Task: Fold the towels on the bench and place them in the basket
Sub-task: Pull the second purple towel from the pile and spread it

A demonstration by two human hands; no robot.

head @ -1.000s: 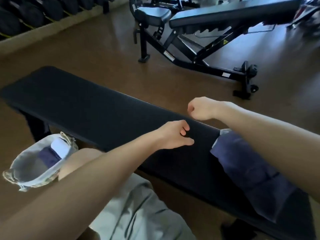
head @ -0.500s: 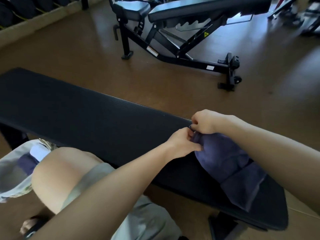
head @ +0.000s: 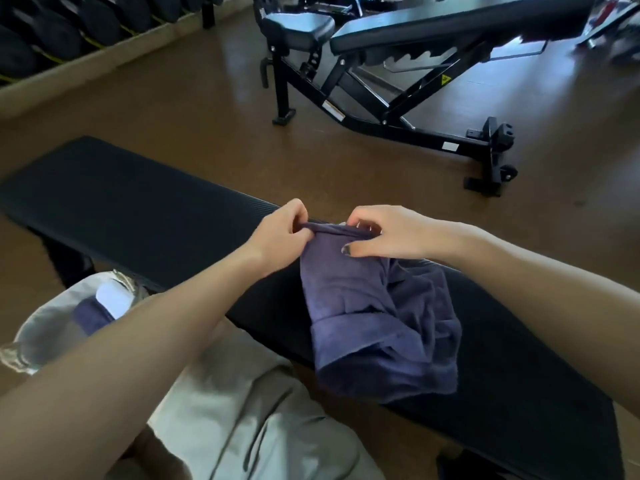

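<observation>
We pinch the far edge of the purple towel (head: 377, 320) with both hands, left hand (head: 280, 237) and right hand (head: 384, 233) close together. The rest lies crumpled on the desk (head: 138, 216), trailing toward us. The basket (head: 34, 334) sits lower left, nearer our left arm.

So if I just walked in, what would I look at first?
Probably the purple towel, bunched up on the black bench right in the middle. The left hand and right hand both pinch its top edge. Then maybe the basket at the lower left, with folded towels inside, and the big gym bench standing behind.
</observation>
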